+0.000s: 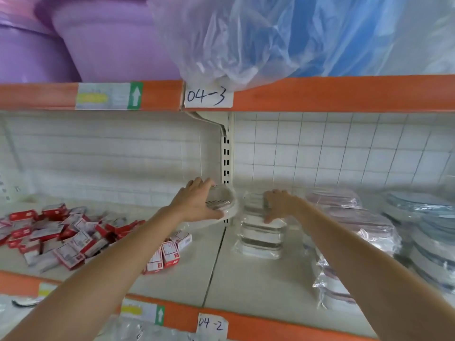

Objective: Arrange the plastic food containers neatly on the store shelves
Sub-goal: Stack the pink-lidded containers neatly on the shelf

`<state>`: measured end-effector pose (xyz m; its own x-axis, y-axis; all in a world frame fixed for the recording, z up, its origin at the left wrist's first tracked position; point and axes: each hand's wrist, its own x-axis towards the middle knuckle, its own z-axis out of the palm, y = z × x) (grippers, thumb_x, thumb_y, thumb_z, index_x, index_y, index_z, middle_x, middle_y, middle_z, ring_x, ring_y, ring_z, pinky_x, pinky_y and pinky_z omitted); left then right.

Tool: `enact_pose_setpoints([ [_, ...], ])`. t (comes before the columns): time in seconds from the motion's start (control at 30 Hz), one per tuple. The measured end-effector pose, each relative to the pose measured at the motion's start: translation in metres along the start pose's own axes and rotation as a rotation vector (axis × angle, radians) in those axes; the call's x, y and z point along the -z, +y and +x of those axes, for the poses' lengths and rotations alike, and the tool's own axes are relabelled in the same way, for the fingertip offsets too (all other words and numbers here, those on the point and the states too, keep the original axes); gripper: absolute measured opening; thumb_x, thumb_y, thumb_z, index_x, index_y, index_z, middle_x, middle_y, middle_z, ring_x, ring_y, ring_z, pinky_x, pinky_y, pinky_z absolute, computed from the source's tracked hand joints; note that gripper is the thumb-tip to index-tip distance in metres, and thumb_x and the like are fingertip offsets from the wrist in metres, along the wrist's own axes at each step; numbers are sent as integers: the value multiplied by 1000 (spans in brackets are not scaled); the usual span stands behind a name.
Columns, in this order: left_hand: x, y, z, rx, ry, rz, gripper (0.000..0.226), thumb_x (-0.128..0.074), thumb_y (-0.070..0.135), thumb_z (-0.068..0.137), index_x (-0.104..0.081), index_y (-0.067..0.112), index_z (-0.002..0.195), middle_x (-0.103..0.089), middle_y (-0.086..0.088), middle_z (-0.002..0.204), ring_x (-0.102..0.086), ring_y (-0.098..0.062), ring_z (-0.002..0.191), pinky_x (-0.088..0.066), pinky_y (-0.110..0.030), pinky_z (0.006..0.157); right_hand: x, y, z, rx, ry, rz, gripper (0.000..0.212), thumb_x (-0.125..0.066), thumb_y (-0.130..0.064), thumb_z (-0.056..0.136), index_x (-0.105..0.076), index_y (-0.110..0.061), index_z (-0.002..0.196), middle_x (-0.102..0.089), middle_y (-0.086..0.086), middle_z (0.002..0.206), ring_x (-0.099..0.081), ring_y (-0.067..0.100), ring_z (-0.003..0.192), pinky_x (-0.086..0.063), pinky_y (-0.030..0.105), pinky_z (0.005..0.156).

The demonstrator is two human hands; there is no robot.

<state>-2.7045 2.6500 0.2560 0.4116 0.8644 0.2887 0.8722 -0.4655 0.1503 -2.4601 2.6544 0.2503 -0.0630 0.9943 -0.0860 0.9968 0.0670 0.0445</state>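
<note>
White store shelf [246, 274], gridded back panel [344, 148] — red-and-white boxes [61, 239] strewn left. Left hand [197, 205] gripped round container [222, 200]; right hand [278, 204] curled over container stack [261, 232].

Purple tubs [98, 40], upper left of frame: cut off by the top and left edges; rims out of view. Blue goods under a clear plastic sheet [295, 35], upper right: shape not determinable through the film. Printed shelf label [108, 96], centre left: text blurred, illegible. Red and white boxes [73, 239], left: print too small to read; heap runs off the left edge. Left hand [197, 205]: palm covers the near side of a round container [225, 201]. Right hand [280, 205]: covers the top of a wrapped container stack [261, 239]; item count unclear. Wrapped lids [428, 230], right edge: cropped.
</note>
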Motion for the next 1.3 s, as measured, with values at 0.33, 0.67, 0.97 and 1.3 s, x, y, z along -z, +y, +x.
enact_pose_setpoints([
  [0.33,-15,40,74,-256,-1,-69,79,-69,60,71,-40,26,136,-42,-1,128,-40,-21,120,-38,-37,96,37,19,-24,-47,58,118,97,-71,-28,81,-7,-5,149,-13,12,156,-17,25,143,-20,34,115],
  [0.67,-40,77,96,-363,-227,-71,87,-69,54,77,-28,25,147,-29,-1,152,-28,-23,138,-29,-45,111,30,23,-48,-53,125,167,77,-65,-20,87,-20,-12,149,-15,5,155,-17,18,142,-13,24,111],
  [0.97,-45,45,81,-261,-227,-307,97,-79,38,72,-23,21,149,-27,-3,148,-30,-22,135,-32,-37,110,19,9,-35,-46,214,145,44,-57,-9,88,-49,-20,130,-45,5,123,-50,23,109,-41,30,91],
  [1.3,-36,42,45,-245,56,-49,73,-71,48,77,-37,12,130,-36,-6,127,-37,-20,121,-42,-31,91,19,-6,-56,-29,377,-4,44,-56,-15,87,-46,-14,130,-41,5,128,-40,23,120,-42,33,83],
])
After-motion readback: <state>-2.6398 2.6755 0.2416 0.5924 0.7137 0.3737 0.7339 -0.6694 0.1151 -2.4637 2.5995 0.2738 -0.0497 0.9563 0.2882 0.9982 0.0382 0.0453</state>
